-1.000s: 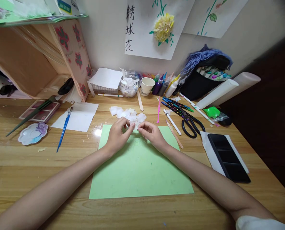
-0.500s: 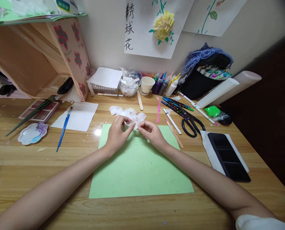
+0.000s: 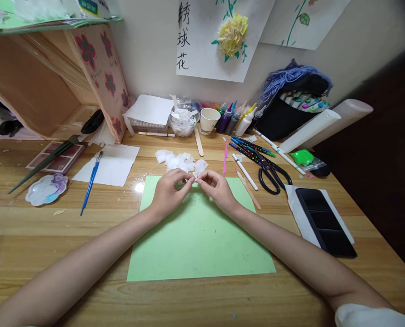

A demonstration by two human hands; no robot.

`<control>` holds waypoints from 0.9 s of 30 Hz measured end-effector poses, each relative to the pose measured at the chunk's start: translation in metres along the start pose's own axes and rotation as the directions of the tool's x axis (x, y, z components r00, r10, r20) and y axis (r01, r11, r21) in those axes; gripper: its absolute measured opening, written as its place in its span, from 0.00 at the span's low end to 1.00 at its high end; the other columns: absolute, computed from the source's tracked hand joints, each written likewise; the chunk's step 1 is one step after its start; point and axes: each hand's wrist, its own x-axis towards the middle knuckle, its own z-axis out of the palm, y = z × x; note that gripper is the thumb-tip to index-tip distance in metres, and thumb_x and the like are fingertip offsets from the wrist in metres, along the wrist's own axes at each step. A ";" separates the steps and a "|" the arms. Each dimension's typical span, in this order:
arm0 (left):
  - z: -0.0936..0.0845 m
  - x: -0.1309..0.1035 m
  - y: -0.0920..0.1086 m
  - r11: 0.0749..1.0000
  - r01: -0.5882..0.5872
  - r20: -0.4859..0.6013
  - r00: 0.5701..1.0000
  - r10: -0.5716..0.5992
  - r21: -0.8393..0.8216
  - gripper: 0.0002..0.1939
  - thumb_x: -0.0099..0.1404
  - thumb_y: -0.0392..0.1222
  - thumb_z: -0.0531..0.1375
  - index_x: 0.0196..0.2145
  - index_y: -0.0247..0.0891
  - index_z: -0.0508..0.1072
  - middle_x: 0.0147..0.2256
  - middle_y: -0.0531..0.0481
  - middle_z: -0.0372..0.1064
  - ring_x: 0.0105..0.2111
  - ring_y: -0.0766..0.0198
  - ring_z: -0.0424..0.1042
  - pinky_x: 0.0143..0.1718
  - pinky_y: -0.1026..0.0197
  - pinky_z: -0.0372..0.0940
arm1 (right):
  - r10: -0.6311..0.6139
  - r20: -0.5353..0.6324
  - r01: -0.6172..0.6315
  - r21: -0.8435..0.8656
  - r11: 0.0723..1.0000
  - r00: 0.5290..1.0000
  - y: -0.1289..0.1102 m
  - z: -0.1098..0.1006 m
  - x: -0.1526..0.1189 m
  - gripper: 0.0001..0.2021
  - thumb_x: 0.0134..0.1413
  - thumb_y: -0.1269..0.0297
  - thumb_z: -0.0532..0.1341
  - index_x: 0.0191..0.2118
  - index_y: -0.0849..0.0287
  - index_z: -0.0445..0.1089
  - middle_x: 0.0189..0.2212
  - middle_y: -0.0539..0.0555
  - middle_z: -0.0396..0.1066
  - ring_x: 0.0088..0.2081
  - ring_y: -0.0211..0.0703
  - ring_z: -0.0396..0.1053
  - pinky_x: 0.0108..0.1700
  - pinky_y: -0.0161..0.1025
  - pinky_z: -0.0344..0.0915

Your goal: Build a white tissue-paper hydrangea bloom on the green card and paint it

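My left hand (image 3: pixel 171 193) and my right hand (image 3: pixel 217 188) meet fingertip to fingertip over the far edge of a green sheet of paper (image 3: pixel 202 240). Both are closed in a pinch on a small piece of white paper (image 3: pixel 195 177), which is mostly covered by the fingers. Just beyond my hands a pile of white paper pieces (image 3: pixel 178 161) lies on the wooden table.
Scissors (image 3: pixel 270 175), pens and a wooden stick (image 3: pixel 248 188) lie to the right, beside a black case (image 3: pixel 325 222). A paintbrush (image 3: pixel 92 181) and a paint palette (image 3: pixel 47 188) are at left. A paper cup (image 3: pixel 209 121), bowl (image 3: pixel 184 122) and paint bottles stand behind.
My fingertips have drawn closer together, and my left hand's fingers have curled in slightly around the small white piece. The things on the table have stayed in place.
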 end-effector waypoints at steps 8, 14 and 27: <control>0.000 0.005 -0.003 0.989 0.142 -0.147 0.978 -0.146 -0.036 0.07 0.62 0.37 0.56 0.26 0.38 0.67 0.26 0.54 0.65 0.27 0.66 0.62 0.30 0.64 0.57 | 0.014 -0.049 -0.013 0.018 1.000 0.999 0.000 -0.002 0.001 0.08 0.46 0.62 0.60 0.26 0.58 0.60 0.22 0.45 0.58 0.23 0.32 0.55 0.25 0.33 0.52; -0.001 0.007 -0.010 0.950 0.287 -0.247 0.918 -0.310 -0.122 0.08 0.64 0.40 0.54 0.27 0.38 0.66 0.26 0.54 0.63 0.27 0.67 0.61 0.30 0.63 0.57 | 0.000 -0.108 -0.003 -0.031 1.000 0.994 0.001 -0.002 0.001 0.06 0.46 0.64 0.59 0.25 0.58 0.60 0.21 0.45 0.58 0.23 0.33 0.55 0.26 0.33 0.52; -0.001 0.005 -0.018 0.940 0.297 -0.360 0.906 -0.223 0.166 0.11 0.61 0.38 0.57 0.43 0.40 0.67 0.43 0.44 0.62 0.42 0.57 0.62 0.44 0.54 0.60 | -0.073 -0.227 0.054 -0.089 0.995 0.971 0.010 -0.013 0.014 0.09 0.50 0.61 0.60 0.36 0.57 0.62 0.30 0.49 0.63 0.31 0.36 0.60 0.33 0.35 0.58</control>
